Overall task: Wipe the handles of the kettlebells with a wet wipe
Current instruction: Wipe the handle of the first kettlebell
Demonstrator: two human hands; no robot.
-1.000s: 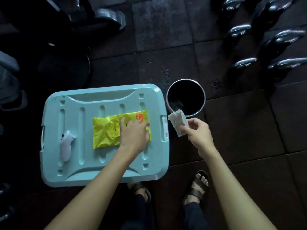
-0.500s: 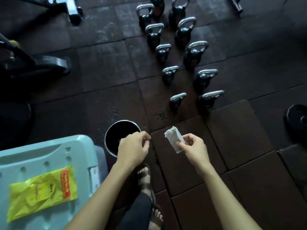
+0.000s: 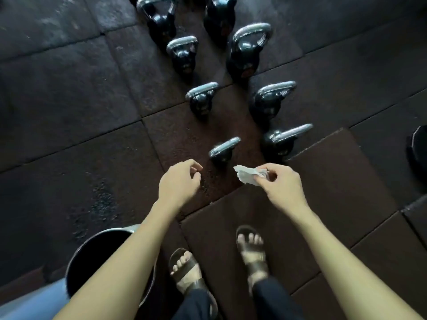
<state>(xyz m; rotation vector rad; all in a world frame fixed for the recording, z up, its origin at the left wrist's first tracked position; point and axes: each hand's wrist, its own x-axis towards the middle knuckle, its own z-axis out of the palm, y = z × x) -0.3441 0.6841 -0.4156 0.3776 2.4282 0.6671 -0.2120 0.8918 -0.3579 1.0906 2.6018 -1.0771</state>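
Note:
Two rows of black kettlebells with silver handles stand on the dark rubber floor ahead of me. The nearest one (image 3: pixel 223 148) is small, and its handle lies just beyond my hands. To its right stands a bigger kettlebell (image 3: pixel 283 140). My right hand (image 3: pixel 280 187) pinches a crumpled white wet wipe (image 3: pixel 247 174) between thumb and fingers, a little below and right of the nearest handle. My left hand (image 3: pixel 180 183) hovers left of that kettlebell with its fingers loosely curled and nothing in them.
A round black bin with a metal rim (image 3: pixel 92 245) stands at the lower left under my left forearm. A pale blue box corner (image 3: pixel 30 303) shows beside it. My sandalled feet (image 3: pixel 253 250) stand on the mats. A dark weight (image 3: pixel 418 146) sits at the right edge.
The view has swung from the blue box lid and yellow wipe packet toward the kettlebells. My left hand left the packet, and both hands have come close to the nearest kettlebell.

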